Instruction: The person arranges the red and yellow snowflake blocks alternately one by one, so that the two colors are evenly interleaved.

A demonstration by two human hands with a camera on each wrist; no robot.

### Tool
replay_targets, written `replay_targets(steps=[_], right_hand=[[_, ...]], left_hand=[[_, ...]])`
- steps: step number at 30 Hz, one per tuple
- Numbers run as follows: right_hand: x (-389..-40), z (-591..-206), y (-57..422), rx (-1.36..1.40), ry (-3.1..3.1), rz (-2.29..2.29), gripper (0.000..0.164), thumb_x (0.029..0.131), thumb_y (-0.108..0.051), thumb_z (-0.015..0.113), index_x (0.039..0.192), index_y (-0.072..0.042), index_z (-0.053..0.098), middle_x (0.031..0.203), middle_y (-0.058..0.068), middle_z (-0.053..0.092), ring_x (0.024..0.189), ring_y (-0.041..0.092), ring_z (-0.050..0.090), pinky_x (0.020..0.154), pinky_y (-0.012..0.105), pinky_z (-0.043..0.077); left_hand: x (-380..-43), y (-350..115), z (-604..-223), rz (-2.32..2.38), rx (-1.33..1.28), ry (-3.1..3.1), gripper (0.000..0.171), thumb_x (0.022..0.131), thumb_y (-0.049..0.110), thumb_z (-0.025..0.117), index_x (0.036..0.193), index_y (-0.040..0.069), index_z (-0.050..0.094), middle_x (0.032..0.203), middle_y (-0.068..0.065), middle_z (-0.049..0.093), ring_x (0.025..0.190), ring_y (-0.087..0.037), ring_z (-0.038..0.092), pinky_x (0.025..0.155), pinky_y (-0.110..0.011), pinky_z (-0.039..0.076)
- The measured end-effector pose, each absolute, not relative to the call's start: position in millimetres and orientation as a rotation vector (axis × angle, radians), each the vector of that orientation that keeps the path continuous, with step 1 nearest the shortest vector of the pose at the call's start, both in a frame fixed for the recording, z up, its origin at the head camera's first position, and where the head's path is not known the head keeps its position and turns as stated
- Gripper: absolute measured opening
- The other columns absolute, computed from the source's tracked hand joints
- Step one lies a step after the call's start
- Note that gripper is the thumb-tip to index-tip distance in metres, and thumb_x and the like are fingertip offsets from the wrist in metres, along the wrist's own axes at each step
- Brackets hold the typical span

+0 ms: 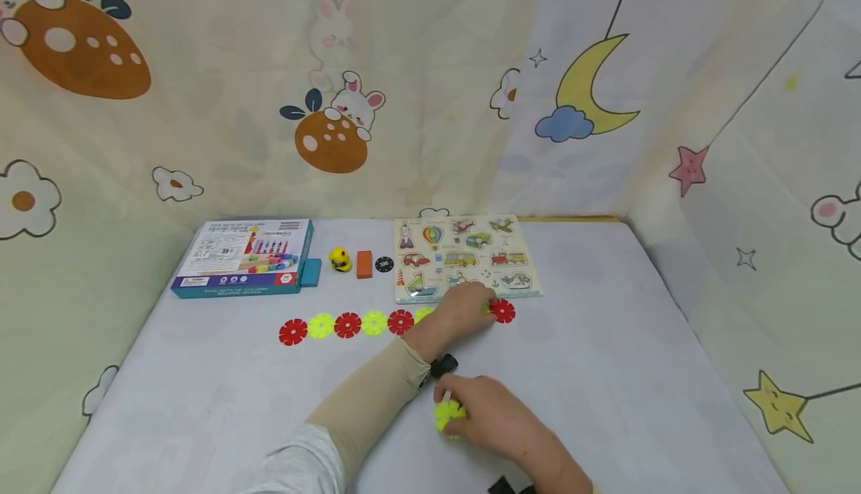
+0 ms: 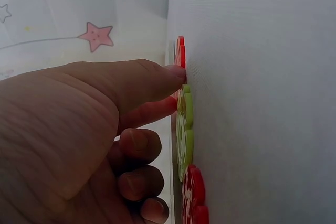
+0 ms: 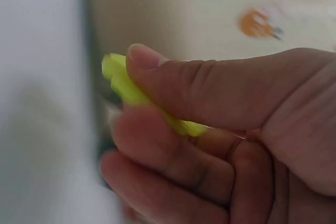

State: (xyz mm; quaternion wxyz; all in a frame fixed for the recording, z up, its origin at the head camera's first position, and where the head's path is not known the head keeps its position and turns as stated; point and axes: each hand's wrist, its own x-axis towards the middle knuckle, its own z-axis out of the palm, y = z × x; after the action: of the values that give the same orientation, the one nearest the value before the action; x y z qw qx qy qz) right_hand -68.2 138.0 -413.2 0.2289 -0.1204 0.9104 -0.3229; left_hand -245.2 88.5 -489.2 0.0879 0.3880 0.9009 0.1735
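Note:
A row of red and yellow-green flower-shaped interlocking discs (image 1: 347, 325) runs across the white table. My left hand (image 1: 464, 311) is at the row's right end, where its thumb and index finger pinch the edge of the last red disc (image 1: 502, 311); the other fingers are curled. It covers some of the row, but the left wrist view shows a green disc (image 2: 186, 135) and another red disc (image 2: 194, 198) below the thumb. Nearer the table's front, my right hand (image 1: 494, 415) holds a loose yellow-green disc (image 1: 449, 417) between thumb and fingers.
Behind the row lies a wooden picture puzzle board (image 1: 464, 255). Left of it are a black round chip (image 1: 384, 264), an orange block (image 1: 364, 264), a small yellow toy figure (image 1: 340, 259), a blue block (image 1: 311, 273) and a flat box (image 1: 242, 258). Patterned cloth walls surround the table.

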Motion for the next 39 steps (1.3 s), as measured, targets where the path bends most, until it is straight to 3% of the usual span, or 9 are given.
replay_targets(steps=[4, 7, 13, 21, 31, 39], right_hand=[[-95, -375, 173, -0.272, 2.553, -1.052, 0.034, 0.083, -0.012, 0.072, 0.115, -0.02, 0.062, 0.096, -0.002, 0.06, 0.059, 0.011, 0.061, 0.06, 0.032, 0.046], [-112, -360, 205, -0.137, 2.596, -1.158, 0.042, 0.084, -0.008, 0.069, 0.124, -0.017, 0.058, 0.105, 0.005, 0.058, 0.07, 0.014, 0.064, 0.063, 0.034, 0.047], [-135, -388, 263, 0.228, 2.71, -1.084, 0.057, 0.085, -0.015, 0.071, 0.137, -0.012, 0.048, 0.122, 0.017, 0.052, 0.096, 0.03, 0.056, 0.073, 0.037, 0.049], [-151, -440, 298, 0.491, 2.663, -0.892, 0.059, 0.083, -0.015, 0.071, 0.135, -0.001, 0.047, 0.124, 0.025, 0.051, 0.102, 0.034, 0.049, 0.085, 0.047, 0.046], [-168, -449, 308, 0.502, 2.694, -0.789, 0.061, 0.078, -0.023, 0.077, 0.13, -0.003, 0.052, 0.113, 0.021, 0.055, 0.096, 0.033, 0.05, 0.079, 0.046, 0.045], [-178, -456, 297, 0.443, 2.723, -0.758, 0.047, 0.076, -0.012, 0.077, 0.119, -0.003, 0.058, 0.103, 0.017, 0.056, 0.089, 0.03, 0.05, 0.074, 0.042, 0.046]], left_hand=[[-245, 91, -491, 0.453, 1.167, 2.693, 0.021, 0.088, 0.033, 0.065, 0.104, 0.02, 0.068, 0.092, 0.007, 0.062, 0.085, -0.01, 0.054, 0.076, -0.027, 0.045], [-244, 94, -494, 0.431, 1.188, 2.707, 0.018, 0.088, 0.033, 0.065, 0.101, 0.021, 0.069, 0.086, 0.008, 0.061, 0.08, -0.01, 0.052, 0.072, -0.026, 0.044], [-236, 105, -496, 0.448, 1.22, 2.693, 0.025, 0.087, 0.032, 0.067, 0.108, 0.02, 0.07, 0.094, 0.008, 0.063, 0.083, -0.009, 0.052, 0.076, -0.025, 0.044], [-231, 117, -488, 0.443, 1.269, 2.691, 0.022, 0.086, 0.031, 0.068, 0.105, 0.02, 0.072, 0.091, 0.008, 0.063, 0.081, -0.008, 0.052, 0.073, -0.023, 0.043], [-234, 121, -484, 0.373, 1.261, 2.76, 0.019, 0.088, 0.032, 0.065, 0.101, 0.02, 0.072, 0.084, 0.008, 0.059, 0.075, -0.009, 0.049, 0.067, -0.023, 0.042], [-236, 109, -489, 0.368, 1.226, 2.758, 0.017, 0.089, 0.032, 0.064, 0.095, 0.019, 0.073, 0.076, 0.009, 0.054, 0.071, -0.01, 0.046, 0.063, -0.023, 0.039]])
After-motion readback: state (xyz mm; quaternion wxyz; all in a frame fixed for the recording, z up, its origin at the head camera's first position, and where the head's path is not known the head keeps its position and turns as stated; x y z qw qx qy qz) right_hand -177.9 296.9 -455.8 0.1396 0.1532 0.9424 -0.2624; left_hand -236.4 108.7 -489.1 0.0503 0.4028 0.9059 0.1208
